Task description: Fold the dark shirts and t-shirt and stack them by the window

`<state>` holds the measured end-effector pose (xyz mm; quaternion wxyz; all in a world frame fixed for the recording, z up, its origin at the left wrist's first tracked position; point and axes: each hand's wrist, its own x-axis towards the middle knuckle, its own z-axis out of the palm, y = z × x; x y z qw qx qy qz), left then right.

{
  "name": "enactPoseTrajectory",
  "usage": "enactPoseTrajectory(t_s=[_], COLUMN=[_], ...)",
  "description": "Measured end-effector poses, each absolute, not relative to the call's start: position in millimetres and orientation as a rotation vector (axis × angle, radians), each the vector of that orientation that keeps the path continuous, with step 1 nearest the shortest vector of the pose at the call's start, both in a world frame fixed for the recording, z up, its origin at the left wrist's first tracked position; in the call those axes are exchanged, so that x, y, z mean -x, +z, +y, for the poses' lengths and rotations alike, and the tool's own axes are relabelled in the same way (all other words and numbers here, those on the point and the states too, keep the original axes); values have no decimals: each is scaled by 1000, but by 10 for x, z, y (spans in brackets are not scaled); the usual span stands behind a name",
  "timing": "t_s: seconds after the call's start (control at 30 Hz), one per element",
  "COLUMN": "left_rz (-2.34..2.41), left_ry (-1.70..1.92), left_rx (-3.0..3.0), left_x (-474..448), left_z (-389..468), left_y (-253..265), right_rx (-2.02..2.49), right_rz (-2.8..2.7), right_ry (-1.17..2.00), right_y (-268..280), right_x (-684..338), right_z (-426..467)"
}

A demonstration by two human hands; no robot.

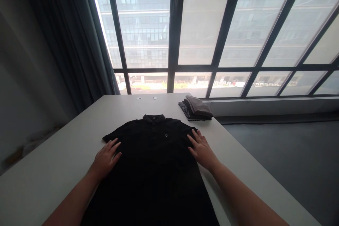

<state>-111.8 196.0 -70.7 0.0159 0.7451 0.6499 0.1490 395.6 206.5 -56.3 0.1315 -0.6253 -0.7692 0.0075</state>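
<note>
A black polo shirt (155,169) lies spread front side up, its collar pointing away from me and a small pale emblem on the chest. Its lower end runs out of view at the bottom. My left hand (107,157) rests with fingers apart on the shirt's left edge, just below that sleeve. On the opposite side, my right hand (201,148) lies with fingers spread over the edge by the right sleeve. Neither hand grips the cloth.
The white table (63,152) carries a stack of folded grey and dark clothes (196,108) at its far right corner. Two small round fittings sit near the far edge. Beyond are large windows (148,24), with a dark curtain (66,35) at left.
</note>
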Motion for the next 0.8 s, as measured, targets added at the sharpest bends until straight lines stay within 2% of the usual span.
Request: enactPoseTrajectory(t_s=[0.17,0.33,0.47,0.57,0.7,0.8], left_rz=[1478,1406,1463,1632,1864,2014], left_ry=[228,108,106,137,163,140], left_rx=[-2399,-2419,-2462,-2410,-2419,-2355], left_x=[873,936,977,908,721,610], left_z=[1180,719,621,775,1394,2021], left_y=[-645,-729,-798,-747,-533,-411], right_rx=[1373,1337,1335,1329,1420,1692], right_rz=[-2568,-2625,-2640,-2604,-2486,-2465], right_ry=[446,698,697,544,249,268], right_y=[-547,-531,-494,-471,-376,-312], right_x=[-3659,-3570,-3621,-3566,-3304,-3117], right_z=[1254,916,927,1057,1603,2195])
